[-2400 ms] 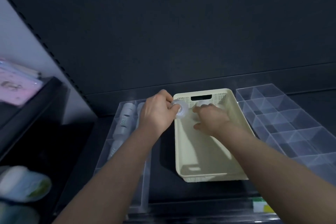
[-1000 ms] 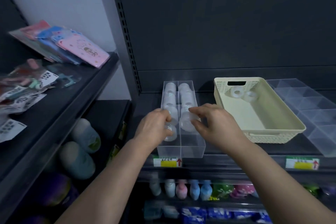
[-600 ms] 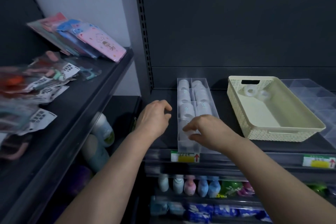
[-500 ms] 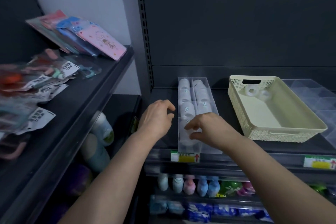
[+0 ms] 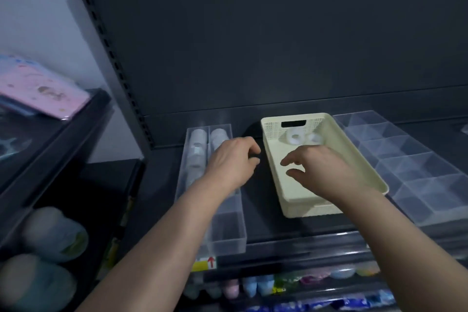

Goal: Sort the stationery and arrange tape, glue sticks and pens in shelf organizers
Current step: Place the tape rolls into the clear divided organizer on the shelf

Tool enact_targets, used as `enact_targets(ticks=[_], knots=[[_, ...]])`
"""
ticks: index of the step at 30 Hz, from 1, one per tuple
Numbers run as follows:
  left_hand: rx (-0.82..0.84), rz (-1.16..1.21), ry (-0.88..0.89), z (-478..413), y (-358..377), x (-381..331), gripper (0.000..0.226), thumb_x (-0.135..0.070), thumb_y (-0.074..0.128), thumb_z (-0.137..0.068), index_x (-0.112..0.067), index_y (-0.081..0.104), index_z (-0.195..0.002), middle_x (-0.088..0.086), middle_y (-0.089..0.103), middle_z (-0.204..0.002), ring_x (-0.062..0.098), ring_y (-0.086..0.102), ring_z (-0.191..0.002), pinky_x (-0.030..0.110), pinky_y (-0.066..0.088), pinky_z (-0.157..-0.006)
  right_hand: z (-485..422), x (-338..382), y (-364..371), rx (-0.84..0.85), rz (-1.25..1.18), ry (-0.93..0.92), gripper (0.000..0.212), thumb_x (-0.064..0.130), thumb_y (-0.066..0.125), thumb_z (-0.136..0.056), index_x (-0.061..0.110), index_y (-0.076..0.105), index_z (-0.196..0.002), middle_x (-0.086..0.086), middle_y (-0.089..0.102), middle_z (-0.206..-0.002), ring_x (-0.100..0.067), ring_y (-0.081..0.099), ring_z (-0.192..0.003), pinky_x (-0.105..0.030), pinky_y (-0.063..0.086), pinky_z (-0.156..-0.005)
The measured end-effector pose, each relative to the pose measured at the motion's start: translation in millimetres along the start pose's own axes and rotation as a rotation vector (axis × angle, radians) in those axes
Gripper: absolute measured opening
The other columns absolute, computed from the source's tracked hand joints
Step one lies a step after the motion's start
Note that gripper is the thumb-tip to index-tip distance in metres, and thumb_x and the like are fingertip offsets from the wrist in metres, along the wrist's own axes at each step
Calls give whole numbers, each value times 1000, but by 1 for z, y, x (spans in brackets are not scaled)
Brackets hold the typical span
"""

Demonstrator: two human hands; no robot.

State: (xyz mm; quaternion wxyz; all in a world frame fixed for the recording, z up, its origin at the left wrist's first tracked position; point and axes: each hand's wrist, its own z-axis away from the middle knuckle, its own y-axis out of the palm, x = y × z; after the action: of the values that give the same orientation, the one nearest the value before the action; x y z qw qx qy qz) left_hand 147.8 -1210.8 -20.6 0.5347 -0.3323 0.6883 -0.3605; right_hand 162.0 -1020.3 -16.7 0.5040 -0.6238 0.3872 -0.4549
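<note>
Right hand is open, fingers loosely spread and holding nothing visible, palm down over the middle of the basket. Left hand has its fingers curled under; whether it holds anything cannot be told. It hangs over the shelf, fingertips above the gap between organizer and basket. Both forearms reach in from below. The shelf carries a divided tray at right, the basket at centre with two tape rolls by its far wall, and the organizer at left with more rolls in two rows. Half a second earlier both hands were at the organizer, the right pinching a roll there.
</note>
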Motion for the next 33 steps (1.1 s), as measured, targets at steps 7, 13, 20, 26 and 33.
enact_targets(ticks=[7, 13, 20, 26, 33], knots=[[85, -94, 35, -93, 62, -56, 28, -22, 57, -88, -26, 63, -115, -5, 63, -121, 18, 55, -113, 29, 45, -86, -25, -95, -14, -10, 72, 82, 27, 29, 57, -89, 39, 63, -113, 15, 64, -116, -15, 57, -107, -30, 47, -84], [169, -368, 23, -147, 110, -78, 37, -12, 51, -93, -19, 54, -129, 6, 54, -126, 27, 48, -119, 37, 42, -88, -51, -139, -13, 18, 44, 44, 28, 32, 55, -88, 39, 62, -114, 13, 64, -116, -15, 58, -107, -30, 47, -85], [143, -462, -77, -151, 113, -76, 27, -12, 56, -87, -13, 53, -114, 8, 57, -114, 28, 53, -109, 35, 42, -80, -88, -141, -6, 12, 38, 0, 27, 28, 55, -87, 37, 64, -110, 7, 66, -112, -22, 60, -104, -32, 45, -82], [109, -337, -108, -130, 84, -59, 27, -22, 61, -85, -13, 51, -109, 6, 64, -105, 28, 59, -99, 34, 41, -71, -119, -121, 8, 97, 181, 18, 30, 11, 53, -88, 22, 61, -114, -3, 63, -113, -26, 59, -105, -30, 45, -77], [-66, -198, -110, -121, 61, -48, 36, -25, 65, -86, -19, 54, -120, 1, 61, -114, 21, 57, -106, 32, 45, -82, -128, -106, 31, 276, 277, -8, 35, 19, 63, -82, 17, 55, -116, -4, 56, -117, -23, 56, -109, -37, 33, -102]])
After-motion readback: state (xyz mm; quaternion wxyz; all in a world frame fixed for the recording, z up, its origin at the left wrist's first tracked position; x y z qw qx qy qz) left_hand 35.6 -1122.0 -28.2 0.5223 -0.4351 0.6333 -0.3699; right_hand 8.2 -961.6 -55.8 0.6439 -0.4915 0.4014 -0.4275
